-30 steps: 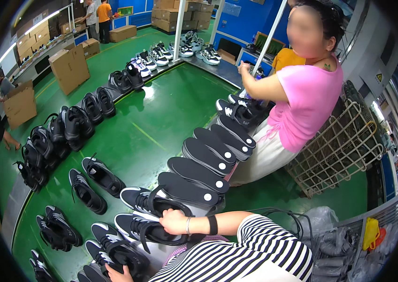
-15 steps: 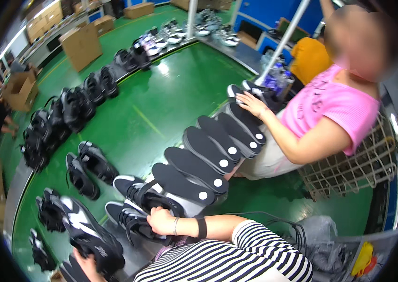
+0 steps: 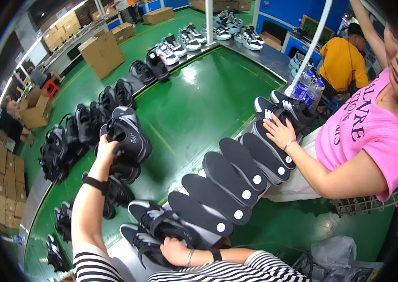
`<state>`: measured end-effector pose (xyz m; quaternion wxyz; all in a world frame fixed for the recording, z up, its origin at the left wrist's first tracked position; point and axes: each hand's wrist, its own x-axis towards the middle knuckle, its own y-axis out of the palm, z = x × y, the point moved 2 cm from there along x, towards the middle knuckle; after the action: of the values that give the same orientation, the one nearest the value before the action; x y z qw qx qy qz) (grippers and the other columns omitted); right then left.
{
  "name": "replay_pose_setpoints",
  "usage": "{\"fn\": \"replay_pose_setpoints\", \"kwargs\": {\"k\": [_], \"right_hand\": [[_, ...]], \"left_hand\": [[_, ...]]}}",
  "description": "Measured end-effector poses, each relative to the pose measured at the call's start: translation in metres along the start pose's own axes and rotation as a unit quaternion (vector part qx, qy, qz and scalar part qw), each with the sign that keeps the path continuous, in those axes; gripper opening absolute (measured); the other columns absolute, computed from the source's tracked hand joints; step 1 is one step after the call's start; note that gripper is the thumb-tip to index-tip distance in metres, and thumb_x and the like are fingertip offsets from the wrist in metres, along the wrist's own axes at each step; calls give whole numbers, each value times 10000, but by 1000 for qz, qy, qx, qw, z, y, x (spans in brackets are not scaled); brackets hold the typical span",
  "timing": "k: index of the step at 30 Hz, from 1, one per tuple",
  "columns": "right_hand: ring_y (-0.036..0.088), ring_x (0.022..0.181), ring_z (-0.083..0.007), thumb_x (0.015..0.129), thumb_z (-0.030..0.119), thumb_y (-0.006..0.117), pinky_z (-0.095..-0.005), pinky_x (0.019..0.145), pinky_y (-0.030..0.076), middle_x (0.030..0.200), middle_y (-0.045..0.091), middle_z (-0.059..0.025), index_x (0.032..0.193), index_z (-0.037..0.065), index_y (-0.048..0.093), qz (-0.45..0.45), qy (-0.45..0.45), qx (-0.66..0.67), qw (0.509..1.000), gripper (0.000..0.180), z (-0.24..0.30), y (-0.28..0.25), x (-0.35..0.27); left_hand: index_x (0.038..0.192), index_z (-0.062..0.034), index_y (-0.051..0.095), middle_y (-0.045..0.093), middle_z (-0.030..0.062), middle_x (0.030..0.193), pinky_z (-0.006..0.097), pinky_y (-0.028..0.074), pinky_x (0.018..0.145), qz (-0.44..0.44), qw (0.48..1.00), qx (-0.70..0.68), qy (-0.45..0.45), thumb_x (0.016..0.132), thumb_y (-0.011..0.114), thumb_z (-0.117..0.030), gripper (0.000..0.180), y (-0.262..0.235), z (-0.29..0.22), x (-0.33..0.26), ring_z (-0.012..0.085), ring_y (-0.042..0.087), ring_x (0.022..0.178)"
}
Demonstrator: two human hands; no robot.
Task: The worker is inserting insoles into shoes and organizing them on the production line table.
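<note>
Open passage noted over the middle of the worktop [image 3: 203, 96], between the black shoes [image 3: 84, 123] along the left edge and the black insoles [image 3: 228, 177] on the right. Obstructions: the dark shoe [image 3: 135, 141] in the left hand [image 3: 109, 149]; far right, a co-worker's hand [image 3: 280, 133] and a white post [image 3: 312, 45].

bright | strip light [image 3: 73, 9] upper left | glare on green surface [image 3: 194, 101] | edges bent, corners black

Left arm [image 3: 86, 221] extended, running up toward 12 o'clock. Left hand [image 3: 108, 146] out at 9 o'clock of the view, gripping, fingers mostly hidden. Right forearm [image 3: 203, 257] low, pointing to 9 o'clock. Right hand [image 3: 174, 251] just past 6 o'clock, back facing up, fingers bent, tips hidden.
</note>
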<state>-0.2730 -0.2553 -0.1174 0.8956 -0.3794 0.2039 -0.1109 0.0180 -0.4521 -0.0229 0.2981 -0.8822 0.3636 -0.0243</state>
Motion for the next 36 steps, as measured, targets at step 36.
{"fn": "replay_pose_setpoints", "kwargs": {"k": [36], "right_hand": [[587, 684, -322, 709, 167, 492, -380, 595, 487, 817, 545, -226, 844, -41, 583, 11, -18, -75, 997, 265, 2, -9, -2]], "left_hand": [[1320, -60, 30, 179, 224, 1317, 389, 219, 975, -15, 983, -143, -110, 744, 635, -221, 850, 4, 194, -348, 291, 242, 1203]]}}
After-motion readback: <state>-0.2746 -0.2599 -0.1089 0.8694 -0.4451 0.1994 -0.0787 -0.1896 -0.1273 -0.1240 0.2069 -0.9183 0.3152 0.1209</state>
